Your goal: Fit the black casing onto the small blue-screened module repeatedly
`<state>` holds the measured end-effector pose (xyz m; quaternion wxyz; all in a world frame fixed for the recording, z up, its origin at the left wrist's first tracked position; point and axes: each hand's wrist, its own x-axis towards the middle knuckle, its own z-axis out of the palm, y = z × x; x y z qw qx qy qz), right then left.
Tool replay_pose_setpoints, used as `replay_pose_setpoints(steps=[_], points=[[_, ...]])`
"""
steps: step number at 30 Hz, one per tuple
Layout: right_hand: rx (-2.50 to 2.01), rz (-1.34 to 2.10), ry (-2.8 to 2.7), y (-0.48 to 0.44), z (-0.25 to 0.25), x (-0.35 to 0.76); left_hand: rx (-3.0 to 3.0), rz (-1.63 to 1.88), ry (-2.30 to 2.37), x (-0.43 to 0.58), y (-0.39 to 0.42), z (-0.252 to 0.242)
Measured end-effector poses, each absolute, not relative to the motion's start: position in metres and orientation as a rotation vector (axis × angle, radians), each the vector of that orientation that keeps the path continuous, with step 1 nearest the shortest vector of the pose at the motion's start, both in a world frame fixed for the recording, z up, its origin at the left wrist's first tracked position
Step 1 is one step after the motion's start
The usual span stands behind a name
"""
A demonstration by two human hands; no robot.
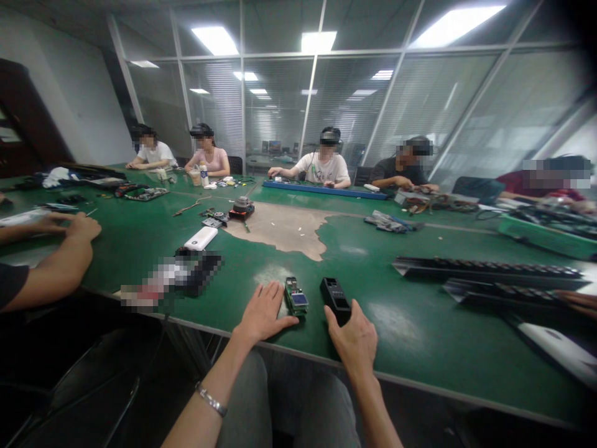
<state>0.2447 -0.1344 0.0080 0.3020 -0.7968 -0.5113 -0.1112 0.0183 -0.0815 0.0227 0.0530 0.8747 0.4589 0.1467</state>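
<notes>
My left hand (265, 312) lies flat on the green tabletop, palm down with the fingers stretched forward. Right beside its fingers and thumb is a green circuit board (295, 297) with a small display screen; whether they touch is hard to tell. My right hand (355, 339) grips the near end of a black plastic casing (334, 294), thumb on its left side and fingers on its right. The casing is long and boxy with openings in its upper face, and rests on the table at a slight slant. A small gap separates board and casing.
Ahead lies a worn brown patch (284, 227) of table. A white device (201, 238) and a black-and-orange part (241, 210) sit front left. Gloves (392, 222), long black channels (485, 269) and a green basket (550, 235) are rightward. A co-worker's arms (60, 249) rest at left; several people sit opposite.
</notes>
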Motion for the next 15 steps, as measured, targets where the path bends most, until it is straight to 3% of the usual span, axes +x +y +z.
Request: replay_pose_setpoints(steps=[15], points=[[-1.948,-0.083,-1.332,-0.13,0.038,0.23,2.668,0.474,1.395,0.018,-0.081,0.022]])
